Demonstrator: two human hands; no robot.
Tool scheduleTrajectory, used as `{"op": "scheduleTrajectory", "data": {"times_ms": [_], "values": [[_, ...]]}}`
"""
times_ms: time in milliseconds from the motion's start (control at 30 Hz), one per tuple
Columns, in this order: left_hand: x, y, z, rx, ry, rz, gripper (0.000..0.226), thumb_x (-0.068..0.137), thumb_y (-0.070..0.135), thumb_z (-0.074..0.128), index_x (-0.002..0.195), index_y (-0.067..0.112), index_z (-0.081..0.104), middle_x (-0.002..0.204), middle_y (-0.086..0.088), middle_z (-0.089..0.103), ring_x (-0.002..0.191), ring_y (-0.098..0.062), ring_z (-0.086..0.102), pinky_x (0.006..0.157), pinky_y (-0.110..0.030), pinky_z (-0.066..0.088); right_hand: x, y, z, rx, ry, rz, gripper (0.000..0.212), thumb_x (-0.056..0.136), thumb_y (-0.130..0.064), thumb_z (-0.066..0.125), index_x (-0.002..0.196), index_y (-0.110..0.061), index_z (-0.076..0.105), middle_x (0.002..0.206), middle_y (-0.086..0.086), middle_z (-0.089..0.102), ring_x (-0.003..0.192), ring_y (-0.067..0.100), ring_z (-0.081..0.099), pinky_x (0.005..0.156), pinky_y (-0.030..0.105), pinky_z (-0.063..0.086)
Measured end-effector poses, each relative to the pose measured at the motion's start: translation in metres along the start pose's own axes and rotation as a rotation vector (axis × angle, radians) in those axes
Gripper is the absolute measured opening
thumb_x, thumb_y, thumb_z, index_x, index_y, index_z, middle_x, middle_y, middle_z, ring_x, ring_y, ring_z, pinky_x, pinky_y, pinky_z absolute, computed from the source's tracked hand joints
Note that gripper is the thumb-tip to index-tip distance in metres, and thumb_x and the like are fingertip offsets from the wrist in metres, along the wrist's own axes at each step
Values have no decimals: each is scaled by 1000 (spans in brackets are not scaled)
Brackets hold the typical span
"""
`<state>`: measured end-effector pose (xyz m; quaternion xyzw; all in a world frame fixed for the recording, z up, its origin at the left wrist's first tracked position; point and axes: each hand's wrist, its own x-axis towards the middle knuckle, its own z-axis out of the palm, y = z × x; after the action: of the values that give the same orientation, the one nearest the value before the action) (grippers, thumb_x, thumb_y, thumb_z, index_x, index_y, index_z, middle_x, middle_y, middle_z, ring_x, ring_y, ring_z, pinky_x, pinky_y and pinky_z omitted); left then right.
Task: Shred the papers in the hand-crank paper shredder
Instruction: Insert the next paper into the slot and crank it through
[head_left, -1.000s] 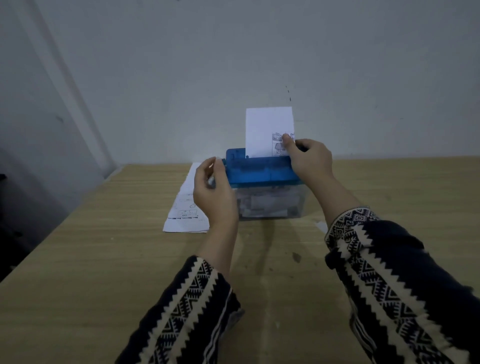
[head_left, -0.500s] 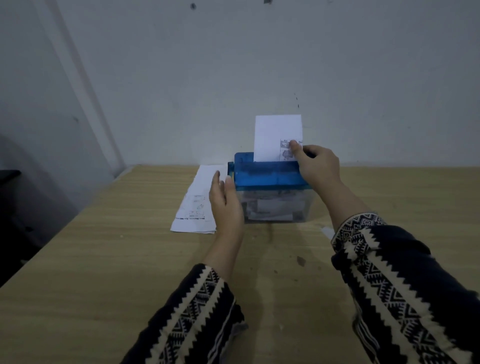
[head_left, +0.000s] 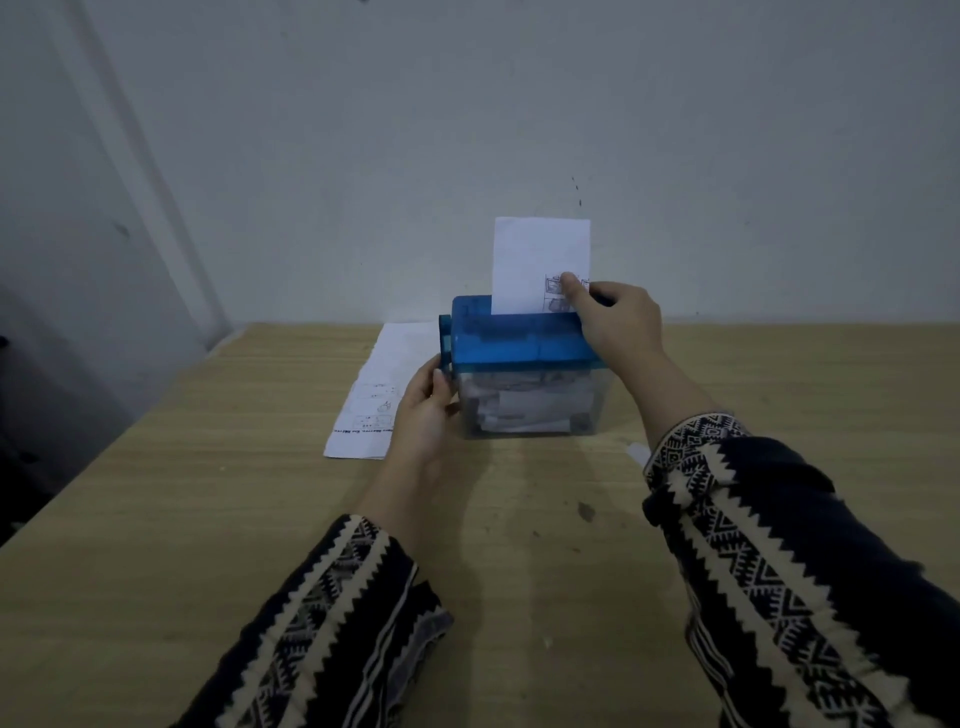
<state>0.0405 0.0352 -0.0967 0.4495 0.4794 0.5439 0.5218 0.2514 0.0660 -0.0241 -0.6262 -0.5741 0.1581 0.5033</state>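
Blue shredder (head_left: 522, 343) is standing between both hands: left hand (head_left: 423, 410) is gripping its left-side crank (head_left: 445, 332), right hand (head_left: 618, 322) is pinching the paper (head_left: 535, 260) standing upright in its slot.

- Left hand (head_left: 423, 410) reaches forward, fingers pointing up and lightly curled; its grip is unclear.
- Right hand (head_left: 618, 322) sits higher, thumb and fingers pinching a sheet (head_left: 535, 260).
- Both forearms stretch forward, wrists bare.
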Motion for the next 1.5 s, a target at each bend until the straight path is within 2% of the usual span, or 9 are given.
{"op": "scheduleTrajectory", "data": {"times_ms": [133,300,500,600,733,900,1067,1300,1500], "values": [[3,-2,9,-39,176,-168,31,99,42,51,119,18,50,109,-9,65,87,-16,62,61,-24,49,-2,-2,0,15,16,-1,50,90,-58,57,57,-21,53,54,-8,47,55,11,45,50,23,29],[13,8,10,194,286,-197,48,96,55,50,80,11,61,87,-8,67,85,-23,62,67,-29,50,-5,-5,-1,10,36,-7,50,91,-55,59,52,-29,41,50,-10,41,51,5,39,44,14,26],[11,69,9,288,-52,-319,69,74,91,21,87,31,52,104,-21,63,96,-37,67,83,-49,58,-1,-4,0,-13,31,6,49,87,-63,58,57,-33,34,57,-14,38,56,2,36,51,18,26],[22,85,3,462,-127,-480,114,49,103,37,107,8,57,108,-23,64,88,-43,70,81,-55,57,-2,-5,-1,-21,26,1,49,87,-62,58,57,-33,33,57,-14,36,55,2,35,51,20,26],[37,86,-1,533,-225,-566,102,64,91,48,102,-2,57,109,-20,65,97,-35,69,88,-47,53,-5,-6,-3,-7,38,-20,51,89,-58,60,53,-30,37,52,-12,38,52,4,37,50,22,26],[41,58,12,44,-78,-129,35,91,43,62,112,15,63,115,-9,68,87,-16,65,73,-28,51,-4,-6,-3,15,17,-36,53,89,-55,61,51,-28,36,42,-11,35,47,4,36,46,17,25],[50,61,12,32,-85,158,56,96,18,61,145,27,37,128,-4,54,111,-16,60,78,-22,55,-2,-3,-1,-5,2,-29,46,88,-59,60,57,-27,49,55,-12,45,56,5,44,51,20,30],[32,57,25,257,274,527,37,81,40,76,104,23,52,110,0,58,103,-10,55,89,-38,54,-3,-6,4,-22,31,19,49,84,-68,57,58,-28,45,59,-11,45,59,6,44,51,22,29],[-12,46,48,-320,384,344,26,91,43,65,78,23,56,90,11,67,85,-2,62,76,-18,50,-6,-11,1,-12,51,20,53,85,-67,57,53,-29,39,53,-10,41,54,5,41,51,22,28]]}}
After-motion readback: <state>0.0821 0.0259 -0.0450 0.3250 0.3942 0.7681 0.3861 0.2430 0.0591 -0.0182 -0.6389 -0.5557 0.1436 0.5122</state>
